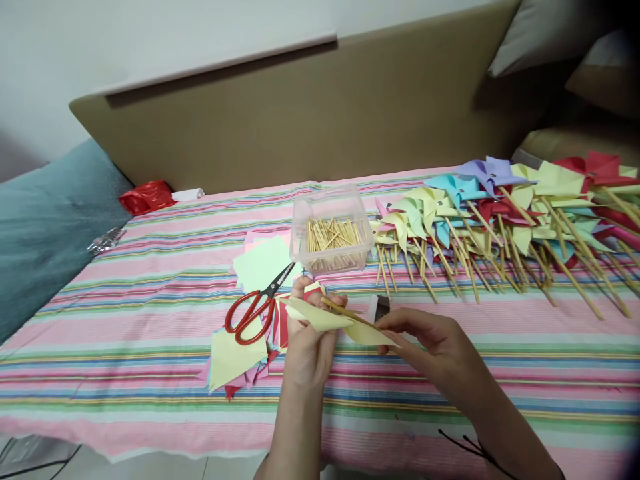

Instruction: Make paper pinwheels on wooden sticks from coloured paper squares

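In the middle of the view, my left hand (309,352) is closed around a pale yellow paper pinwheel (323,318) with partly folded blades. A thin wooden stick (334,306) lies along the upper side of the paper and slants down to the right. My right hand (434,341) pinches the pinwheel's right end with thumb and fingers, close to the stick. Whether it also grips the stick I cannot tell. Just beyond my hands sits a small grey-and-white block (380,307). Red-handled scissors (255,313) lie left of my left hand on paper sheets.
A clear plastic box (333,262) holds short wooden sticks (330,235). Many finished pinwheels (460,190) are heaped at the right. Square paper sheets (263,263) and a yellow-topped stack (235,360) lie at the left. A red plastic bag (147,198) rests at the back left on the striped cloth (125,333).
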`<state>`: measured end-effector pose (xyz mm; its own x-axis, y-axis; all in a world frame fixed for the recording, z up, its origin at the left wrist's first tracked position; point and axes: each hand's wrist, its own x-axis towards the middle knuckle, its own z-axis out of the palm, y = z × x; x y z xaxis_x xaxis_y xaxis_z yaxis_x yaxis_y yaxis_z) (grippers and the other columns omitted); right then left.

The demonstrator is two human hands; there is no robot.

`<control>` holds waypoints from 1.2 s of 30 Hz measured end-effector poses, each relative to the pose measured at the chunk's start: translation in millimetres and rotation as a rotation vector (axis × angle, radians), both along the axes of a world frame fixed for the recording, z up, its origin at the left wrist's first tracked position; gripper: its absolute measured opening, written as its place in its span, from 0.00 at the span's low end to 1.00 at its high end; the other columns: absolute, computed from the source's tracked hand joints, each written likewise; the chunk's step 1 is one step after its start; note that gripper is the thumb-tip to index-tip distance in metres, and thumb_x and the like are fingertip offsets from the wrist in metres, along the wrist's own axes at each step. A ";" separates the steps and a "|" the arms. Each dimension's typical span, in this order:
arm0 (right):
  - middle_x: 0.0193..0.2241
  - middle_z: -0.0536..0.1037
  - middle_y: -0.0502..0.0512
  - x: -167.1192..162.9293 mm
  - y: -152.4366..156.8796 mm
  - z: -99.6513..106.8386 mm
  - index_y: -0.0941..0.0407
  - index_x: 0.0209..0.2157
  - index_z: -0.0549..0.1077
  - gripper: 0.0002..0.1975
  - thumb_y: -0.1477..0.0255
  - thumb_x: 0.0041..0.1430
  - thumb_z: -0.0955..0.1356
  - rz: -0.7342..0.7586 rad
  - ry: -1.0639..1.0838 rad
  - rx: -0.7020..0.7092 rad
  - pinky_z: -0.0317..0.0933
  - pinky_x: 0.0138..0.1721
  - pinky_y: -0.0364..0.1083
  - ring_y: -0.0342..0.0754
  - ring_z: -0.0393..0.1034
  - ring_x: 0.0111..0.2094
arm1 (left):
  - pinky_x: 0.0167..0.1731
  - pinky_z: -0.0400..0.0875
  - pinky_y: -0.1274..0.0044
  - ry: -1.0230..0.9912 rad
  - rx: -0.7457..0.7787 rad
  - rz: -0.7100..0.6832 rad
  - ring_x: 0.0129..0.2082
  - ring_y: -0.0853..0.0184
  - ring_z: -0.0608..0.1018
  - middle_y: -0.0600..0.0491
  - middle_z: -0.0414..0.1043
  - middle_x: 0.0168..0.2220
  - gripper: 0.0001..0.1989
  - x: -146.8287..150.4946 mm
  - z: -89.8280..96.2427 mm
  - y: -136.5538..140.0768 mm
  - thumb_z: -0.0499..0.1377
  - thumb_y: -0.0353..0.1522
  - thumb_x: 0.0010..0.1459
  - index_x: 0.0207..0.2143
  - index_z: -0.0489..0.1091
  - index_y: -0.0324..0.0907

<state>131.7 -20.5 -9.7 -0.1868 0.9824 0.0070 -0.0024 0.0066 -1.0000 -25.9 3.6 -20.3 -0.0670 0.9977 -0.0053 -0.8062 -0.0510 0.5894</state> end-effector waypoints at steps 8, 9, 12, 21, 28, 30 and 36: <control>0.27 0.78 0.51 -4.5 1.2 -0.5 0.53 0.34 0.77 0.06 0.68 0.54 0.71 0.047 -0.027 0.055 0.66 0.34 0.43 0.46 0.72 0.31 | 0.40 0.70 0.81 0.036 0.055 -0.070 0.30 0.75 0.78 0.65 0.69 0.21 0.32 2.5 0.0 -1.9 0.72 0.26 0.39 0.46 0.64 0.50; 0.27 0.78 0.51 -4.5 1.3 0.5 0.54 0.32 0.77 0.05 0.68 0.54 0.71 0.062 -0.028 0.063 0.65 0.34 0.43 0.46 0.71 0.31 | 0.40 0.70 0.81 0.036 0.052 -0.075 0.30 0.75 0.78 0.65 0.69 0.21 0.32 2.3 -0.3 -1.9 0.71 0.26 0.40 0.46 0.64 0.50; 0.25 0.77 0.51 -2.4 1.9 0.9 0.55 0.28 0.76 0.07 0.68 0.57 0.69 0.086 0.036 0.049 0.64 0.32 0.43 0.45 0.71 0.28 | 0.43 0.70 0.80 0.037 0.033 -0.063 0.32 0.74 0.78 0.64 0.70 0.23 0.29 1.1 -1.4 -1.3 0.71 0.26 0.40 0.44 0.65 0.48; 0.32 0.77 0.50 3.5 7.8 -10.0 0.52 0.31 0.76 0.01 0.72 0.54 0.70 -0.234 0.473 0.016 0.67 0.35 0.42 0.44 0.70 0.34 | 0.36 0.71 0.81 0.015 0.040 -0.100 0.25 0.76 0.74 0.64 0.68 0.24 0.27 -2.8 -0.7 -1.9 0.70 0.25 0.40 0.42 0.66 0.48; 0.37 0.79 0.51 0.0 3.9 -4.2 0.47 0.44 0.75 0.13 0.75 0.63 0.63 -0.189 0.366 0.191 0.69 0.40 0.45 0.46 0.73 0.39 | 0.25 0.66 0.84 0.014 -0.002 -0.147 0.24 0.77 0.71 0.62 0.67 0.26 0.34 -0.7 -2.2 -2.9 0.71 0.28 0.40 0.49 0.62 0.50; 0.55 0.70 0.51 -1.1 1.2 -2.0 0.44 0.54 0.69 0.19 0.74 0.64 0.62 -0.124 0.259 0.226 0.66 0.50 0.50 0.49 0.66 0.53 | 0.27 0.67 0.84 0.001 -0.025 -0.142 0.24 0.76 0.71 0.62 0.67 0.26 0.34 0.6 0.4 -2.8 0.71 0.28 0.40 0.49 0.62 0.50; 0.64 0.56 0.51 -2.3 0.0 -0.5 0.44 0.60 0.60 0.23 0.70 0.65 0.62 -0.030 0.158 0.207 0.62 0.55 0.54 0.51 0.59 0.59 | 0.26 0.66 0.83 0.025 -0.073 -0.106 0.22 0.78 0.70 0.61 0.68 0.29 0.30 1.4 3.0 -2.6 0.71 0.28 0.38 0.44 0.64 0.48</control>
<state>129.4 -20.5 -10.2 -0.1381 0.9620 0.2354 -0.1554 0.2137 -0.9645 -24.5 1.1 -17.3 0.0377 0.9963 -0.0778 -0.7896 0.0774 0.6087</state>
